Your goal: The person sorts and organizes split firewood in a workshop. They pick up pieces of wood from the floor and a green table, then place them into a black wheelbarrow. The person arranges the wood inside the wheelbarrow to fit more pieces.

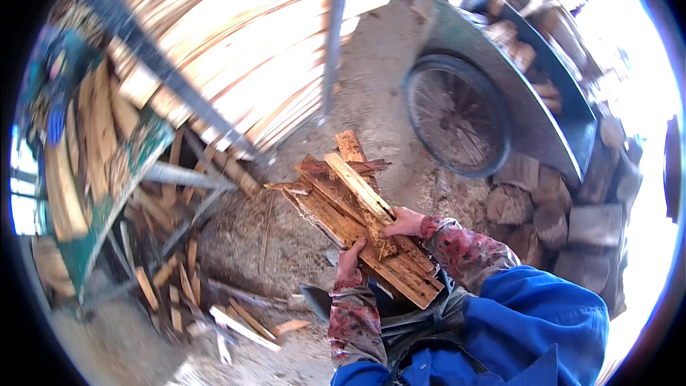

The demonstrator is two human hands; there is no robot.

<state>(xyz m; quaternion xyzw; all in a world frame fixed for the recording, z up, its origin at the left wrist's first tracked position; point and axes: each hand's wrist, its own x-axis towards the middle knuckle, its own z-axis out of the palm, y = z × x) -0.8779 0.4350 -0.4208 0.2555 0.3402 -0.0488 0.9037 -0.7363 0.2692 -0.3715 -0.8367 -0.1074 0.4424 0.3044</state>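
You are wearing a blue jacket [539, 307], and your patterned sleeves [468, 250] are reaching out from below. Your left grip [348, 264] is closing around the near left edge of a bundle of rough wood pieces [336, 218], its thumb lying on top and its other fingers hiding from view. Your right grip [404, 223] is closing on the bundle's right side, by the near end of a paler slat [359, 187] that is lying over the darker boards. The bundle is hanging in front of your body, tilting away to the upper left, its pieces crossing unevenly at the far end.

Below it, the dirt floor [236, 250] is showing, with loose wood scraps [243, 325] lying to the left. Also on the left, a green counter [136, 164] is carrying long split pieces [96, 129]. To the right, cut logs [550, 221] are sitting in a pile. Beyond, a cart [486, 43] is standing on a spoked wheel [457, 116], and a metal frame [334, 43] is holding stacked pale wood [236, 50], blurring somewhat.
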